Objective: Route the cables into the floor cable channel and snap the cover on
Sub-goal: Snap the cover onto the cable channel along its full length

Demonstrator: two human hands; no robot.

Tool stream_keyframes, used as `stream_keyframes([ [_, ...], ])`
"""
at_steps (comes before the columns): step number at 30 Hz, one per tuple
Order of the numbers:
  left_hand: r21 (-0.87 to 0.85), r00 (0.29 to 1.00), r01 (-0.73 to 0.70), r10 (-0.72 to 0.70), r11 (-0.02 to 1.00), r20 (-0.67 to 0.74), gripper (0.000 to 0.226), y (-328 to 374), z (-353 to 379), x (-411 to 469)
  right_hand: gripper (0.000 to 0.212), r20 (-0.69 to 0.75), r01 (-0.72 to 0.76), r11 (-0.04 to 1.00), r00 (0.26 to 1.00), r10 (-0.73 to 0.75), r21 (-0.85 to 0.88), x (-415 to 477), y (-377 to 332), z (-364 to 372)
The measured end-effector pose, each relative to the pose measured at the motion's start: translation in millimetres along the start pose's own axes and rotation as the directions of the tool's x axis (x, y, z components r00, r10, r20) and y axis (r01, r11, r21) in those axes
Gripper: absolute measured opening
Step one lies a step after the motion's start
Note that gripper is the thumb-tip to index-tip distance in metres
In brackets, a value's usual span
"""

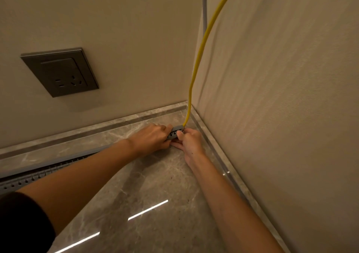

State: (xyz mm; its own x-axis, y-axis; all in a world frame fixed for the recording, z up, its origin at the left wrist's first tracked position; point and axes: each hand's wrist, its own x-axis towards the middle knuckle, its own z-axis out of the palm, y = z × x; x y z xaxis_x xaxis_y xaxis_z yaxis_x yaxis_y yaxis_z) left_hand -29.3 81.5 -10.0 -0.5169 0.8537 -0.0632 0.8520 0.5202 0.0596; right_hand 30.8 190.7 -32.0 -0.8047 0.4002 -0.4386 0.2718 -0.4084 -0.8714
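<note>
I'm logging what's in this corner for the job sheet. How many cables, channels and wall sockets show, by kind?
Cables: 2, a yellow round cable and a grey cable
Slotted grey plastic floor channel: 1
Dark grey wall socket: 1
Total: 4

A yellow cable (202,45) hangs at one o'clock beside a pale grey cable (205,2), over beige walls (124,19). At nine o'clock sits a dark grey socket plate (59,72). The floor (155,184) is grey-brown marble with pale veins; the channel (38,173) is grey.
</note>
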Motion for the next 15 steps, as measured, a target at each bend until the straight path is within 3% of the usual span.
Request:
stream_keyframes([
  [5,-0.068,0.994,0.095,-0.098,0.993,-0.041,0.034,-4,-1,-2,0.023,-0.012,-0.002,0.998,1.0,0.003,0.059,-3,1,3],
  [10,-0.106,0.985,0.149,-0.157,0.983,-0.072,0.045,-12,4,-15,0.024,-0.047,-0.01,0.998,0.999,0.013,0.065,-2,-2,6],
  [15,-0.194,0.983,0.111,-0.136,0.975,-0.12,0.035,-16,5,-13,0.029,-0.039,-0.013,0.995,0.999,0.016,0.097,-5,-1,5],
])
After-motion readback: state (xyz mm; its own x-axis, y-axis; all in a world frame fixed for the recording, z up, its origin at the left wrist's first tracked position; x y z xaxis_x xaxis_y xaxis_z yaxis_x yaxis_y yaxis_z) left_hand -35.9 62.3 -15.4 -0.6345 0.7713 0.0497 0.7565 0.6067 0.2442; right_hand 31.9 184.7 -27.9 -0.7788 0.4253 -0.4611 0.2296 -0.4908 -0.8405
